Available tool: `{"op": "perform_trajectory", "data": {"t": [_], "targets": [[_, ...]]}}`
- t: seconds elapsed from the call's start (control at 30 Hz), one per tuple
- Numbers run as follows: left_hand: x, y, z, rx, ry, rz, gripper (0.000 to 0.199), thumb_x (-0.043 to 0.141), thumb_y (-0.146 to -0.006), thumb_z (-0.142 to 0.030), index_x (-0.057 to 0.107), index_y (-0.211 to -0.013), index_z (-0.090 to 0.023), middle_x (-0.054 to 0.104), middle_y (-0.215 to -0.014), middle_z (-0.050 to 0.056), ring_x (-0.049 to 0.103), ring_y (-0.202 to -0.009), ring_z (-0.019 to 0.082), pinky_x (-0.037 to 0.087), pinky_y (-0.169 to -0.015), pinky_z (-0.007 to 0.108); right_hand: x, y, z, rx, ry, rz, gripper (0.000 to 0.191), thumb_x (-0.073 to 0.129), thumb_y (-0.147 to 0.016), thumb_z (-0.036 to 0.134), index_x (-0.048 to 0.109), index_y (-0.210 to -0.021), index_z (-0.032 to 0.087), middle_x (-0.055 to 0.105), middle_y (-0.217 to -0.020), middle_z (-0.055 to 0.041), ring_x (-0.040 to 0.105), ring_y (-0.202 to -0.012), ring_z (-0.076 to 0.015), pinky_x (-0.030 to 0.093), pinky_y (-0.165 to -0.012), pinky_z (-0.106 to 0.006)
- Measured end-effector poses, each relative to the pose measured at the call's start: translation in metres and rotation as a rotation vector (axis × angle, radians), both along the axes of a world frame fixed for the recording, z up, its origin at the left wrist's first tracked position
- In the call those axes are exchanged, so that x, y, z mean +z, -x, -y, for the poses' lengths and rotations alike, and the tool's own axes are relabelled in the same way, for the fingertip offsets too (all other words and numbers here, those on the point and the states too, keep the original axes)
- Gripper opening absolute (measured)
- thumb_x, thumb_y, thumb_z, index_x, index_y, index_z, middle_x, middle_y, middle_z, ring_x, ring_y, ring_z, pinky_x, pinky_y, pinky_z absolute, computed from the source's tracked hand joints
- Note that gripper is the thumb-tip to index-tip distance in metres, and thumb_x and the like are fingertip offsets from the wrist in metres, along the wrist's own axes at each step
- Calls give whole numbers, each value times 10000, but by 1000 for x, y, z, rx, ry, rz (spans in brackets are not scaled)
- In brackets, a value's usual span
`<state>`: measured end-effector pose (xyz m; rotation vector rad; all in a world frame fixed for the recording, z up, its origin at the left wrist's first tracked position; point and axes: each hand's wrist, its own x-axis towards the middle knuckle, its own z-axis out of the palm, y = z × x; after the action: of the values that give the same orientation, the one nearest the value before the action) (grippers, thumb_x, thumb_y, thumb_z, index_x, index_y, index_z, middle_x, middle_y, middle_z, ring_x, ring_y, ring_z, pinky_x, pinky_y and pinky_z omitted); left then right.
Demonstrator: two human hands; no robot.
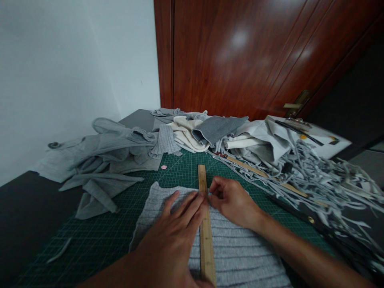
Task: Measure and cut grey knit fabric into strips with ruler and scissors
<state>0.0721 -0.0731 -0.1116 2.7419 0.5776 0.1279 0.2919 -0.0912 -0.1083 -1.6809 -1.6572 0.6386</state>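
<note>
A piece of grey ribbed knit fabric (pixel 240 248) lies flat on the green cutting mat (pixel 180 164). Lengthwise over it runs a wooden ruler (pixel 206 236), whose far end sticks out past the fabric's edge. My left hand (pixel 177 228) rests flat with fingers spread, pressing on the fabric and the ruler's left side. On the other side of the ruler, my right hand (pixel 232 200) has thumb and forefinger pinched close together near the fabric's far edge. What sits between those fingertips, if anything, is too small to make out.
Grey garment pieces (pixel 120 148) are heaped at the left, with grey and cream cloth (pixel 219 130) behind. To the right lie tangled fabric strips (pixel 318 172), a second wooden stick (pixel 264 172) and black-handled scissors (pixel 311 219). A pink disc (pixel 163 167) lies on the mat.
</note>
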Motion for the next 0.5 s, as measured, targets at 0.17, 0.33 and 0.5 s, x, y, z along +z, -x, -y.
{"op": "perform_trajectory", "data": {"t": [0.17, 0.33, 0.5], "targets": [[1, 1, 0, 6, 20, 11, 1173, 759, -709, -650, 260, -1657, -174, 251, -1726, 147, 197, -1595, 398, 52, -1299, 630, -3, 11, 30, 69, 23, -22, 174, 594, -802, 79, 553, -737, 235, 579, -624, 41, 527, -555, -138, 362, -493, -248], [-5, 3, -3, -19, 27, -36, 1223, 756, -699, -699, 278, -1642, -83, 194, -1729, 186, 155, -1601, 407, -5, -1307, 598, -1, 23, 59, 114, 107, -118, 193, 557, -799, 54, 529, -742, 236, 558, -641, 54, 494, -566, -127, 362, -506, -248], [-7, 3, -4, -36, 15, 16, 1267, 735, -704, -765, 230, -1659, -103, 170, -1731, 187, 149, -1603, 399, -17, -1306, 604, 6, 23, 64, 167, 204, -133, 223, 546, -702, 2, 556, -706, 224, 565, -643, 52, 517, -582, -127, 365, -503, -236]]}}
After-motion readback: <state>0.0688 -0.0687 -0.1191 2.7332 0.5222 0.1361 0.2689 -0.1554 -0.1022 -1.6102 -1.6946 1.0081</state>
